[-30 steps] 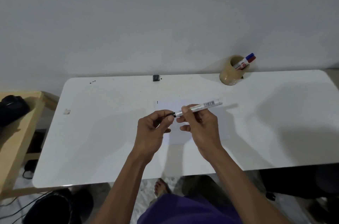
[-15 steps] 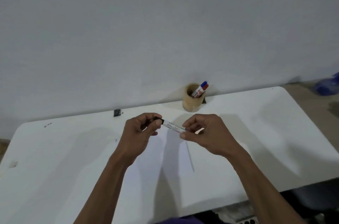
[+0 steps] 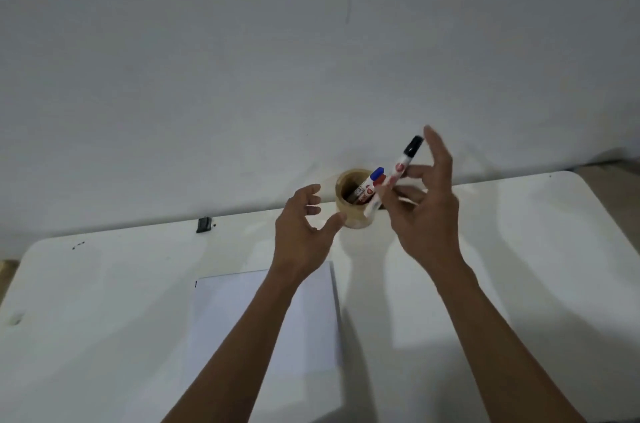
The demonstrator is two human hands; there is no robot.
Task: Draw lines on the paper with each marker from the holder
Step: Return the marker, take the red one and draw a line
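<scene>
Fingers of my right hand (image 3: 424,211) pinch a black-capped marker (image 3: 394,174) around its lower barrel, cap end tilted up and away toward the wall (image 3: 242,58), blunt end pointing down toward the near rim of the wooden holder (image 3: 348,211). Just left of that grip, inside the holder, stand two more markers: a blue-capped marker (image 3: 375,174) and, tucked behind the one I hold, what looks like a red-capped marker (image 3: 380,180), though the blur there leaves me unsure of its colour. My left hand (image 3: 301,232) hovers empty to the left of the holder, fingers curled and spread, thumb tip close to the holder's side; I cannot tell whether it touches. Below and left of the grip, under my left forearm, the paper (image 3: 235,318) lies flat on the white table (image 3: 519,249). Further left of the holder, at the table's far edge, sits a small black object (image 3: 203,225), well apart from both hands.
</scene>
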